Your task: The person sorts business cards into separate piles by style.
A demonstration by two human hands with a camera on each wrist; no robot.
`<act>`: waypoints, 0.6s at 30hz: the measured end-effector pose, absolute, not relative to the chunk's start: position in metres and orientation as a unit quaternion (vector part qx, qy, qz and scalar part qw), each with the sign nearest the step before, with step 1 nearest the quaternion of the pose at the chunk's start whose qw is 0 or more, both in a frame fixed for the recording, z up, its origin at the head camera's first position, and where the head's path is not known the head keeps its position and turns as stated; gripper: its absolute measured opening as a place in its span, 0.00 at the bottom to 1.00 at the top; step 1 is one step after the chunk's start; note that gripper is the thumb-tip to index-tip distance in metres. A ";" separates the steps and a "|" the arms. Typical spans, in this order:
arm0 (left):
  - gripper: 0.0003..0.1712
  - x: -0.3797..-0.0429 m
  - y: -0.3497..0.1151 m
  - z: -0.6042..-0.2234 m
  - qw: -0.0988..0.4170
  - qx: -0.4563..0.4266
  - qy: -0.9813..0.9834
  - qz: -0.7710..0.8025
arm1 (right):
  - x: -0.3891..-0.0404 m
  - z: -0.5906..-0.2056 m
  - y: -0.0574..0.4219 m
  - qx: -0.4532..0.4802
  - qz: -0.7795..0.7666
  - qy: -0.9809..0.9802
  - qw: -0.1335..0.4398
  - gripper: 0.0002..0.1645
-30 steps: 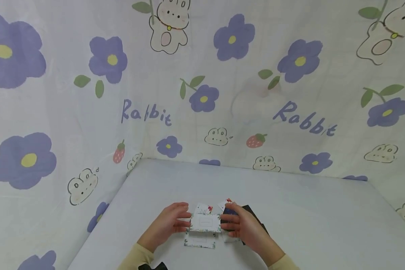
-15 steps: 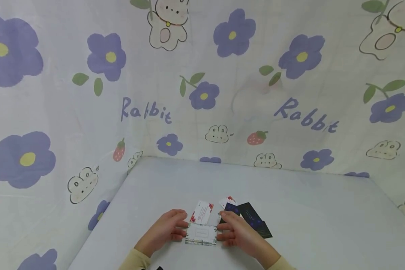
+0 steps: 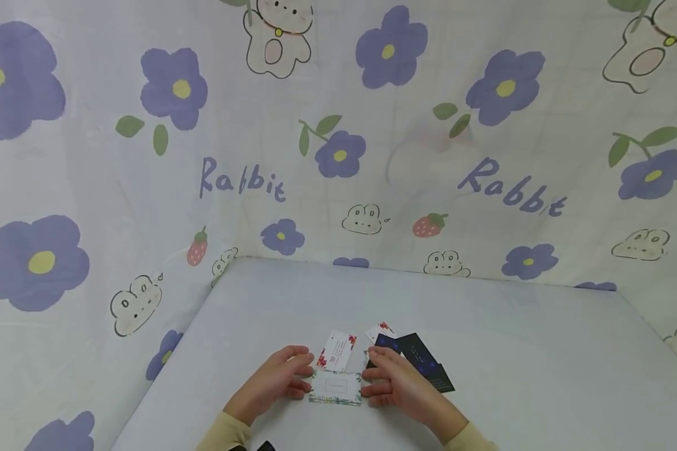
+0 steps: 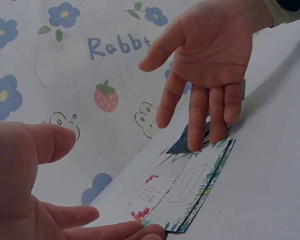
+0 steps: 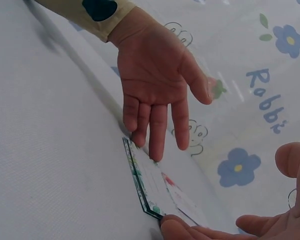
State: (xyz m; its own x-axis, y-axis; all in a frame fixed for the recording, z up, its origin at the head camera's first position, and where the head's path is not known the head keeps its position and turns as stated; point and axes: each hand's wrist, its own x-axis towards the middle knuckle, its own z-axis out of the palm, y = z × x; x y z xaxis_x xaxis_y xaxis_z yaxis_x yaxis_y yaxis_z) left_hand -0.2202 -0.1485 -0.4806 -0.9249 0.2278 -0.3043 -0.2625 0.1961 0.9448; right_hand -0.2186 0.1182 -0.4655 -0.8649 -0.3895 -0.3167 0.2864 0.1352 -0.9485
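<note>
A white card with a leafy green border [image 3: 335, 387] lies flat between the two hands, on top of a similar card whose edge shows in the left wrist view. My left hand [image 3: 275, 383] is at its left end and my right hand [image 3: 403, 383] at its right end. The fingers of both are extended and loosely spread, with fingertips at the card's short edges. Both thumbs are raised off it. Just beyond it lies a white card with red flowers [image 3: 337, 351]. Dark blue and black cards [image 3: 423, 357] lie past the right hand, which partly hides them.
Another white card with red flowers [image 3: 382, 329] pokes out behind the dark cards. All of them lie on a white table [image 3: 485, 326]. A curtain with flowers and rabbits [image 3: 338, 100] hangs along the back and left sides.
The leafy card was raised between my hands above a similar card; it came down and nearer, onto that card. The red-flowered card and dark cards are now less covered.
</note>
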 end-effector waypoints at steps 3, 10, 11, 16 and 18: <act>0.36 -0.220 -0.148 -0.480 0.191 -0.011 0.751 0.633 | -0.219 -0.465 0.119 -0.039 -0.656 0.708 0.258 0.43; 0.33 -0.219 -0.148 -0.479 0.188 -0.008 0.759 0.624 | -0.219 -0.465 0.120 -0.042 -0.658 0.703 0.265 0.42; 0.33 -0.219 -0.148 -0.480 0.189 -0.007 0.760 0.622 | -0.219 -0.465 0.120 -0.041 -0.658 0.703 0.265 0.42; 0.32 -0.219 -0.147 -0.481 0.195 -0.008 0.763 0.616 | -0.218 -0.464 0.120 -0.037 -0.657 0.705 0.266 0.42; 0.32 -0.219 -0.147 -0.481 0.193 -0.008 0.764 0.615 | -0.218 -0.464 0.120 -0.035 -0.657 0.705 0.265 0.42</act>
